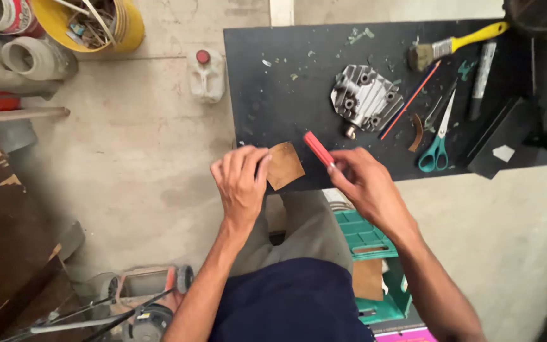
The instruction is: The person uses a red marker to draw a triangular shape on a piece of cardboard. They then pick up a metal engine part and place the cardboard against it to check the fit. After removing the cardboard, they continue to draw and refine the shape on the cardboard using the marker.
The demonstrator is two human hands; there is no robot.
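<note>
Looking down from my head, my left hand (240, 183) pinches a small brown square sheet (284, 165) at its left edge; my thumb sits behind it, so I cannot see just how the fingers (248, 158) close there. The sheet hangs at the near edge of the black counter (286, 76), tilted, one corner down. My right hand (365, 183) grips a red-handled tool (318, 149); only the handle shows, its working end is buried in my fingers, so I cannot tell what kind of tool it is. Its free end points toward the sheet, just beside it but not touching.

Farther up the counter lies a finned grey metal engine part (366, 98). To its right are a thin red stick (411, 100), a curved brown scrap (418, 133), green-handled scissors (438, 140), and a yellow-handled brush (454, 45) whose handle tip runs close to a dark shape cut off at the top right. Green flecks dot the surface.

Below my knees a green plastic crate (368, 237) is half hidden by my right arm. On the floor stand a white jug with a red cap (205, 75) and a yellow bucket (106, 22), cut off by the frame.
</note>
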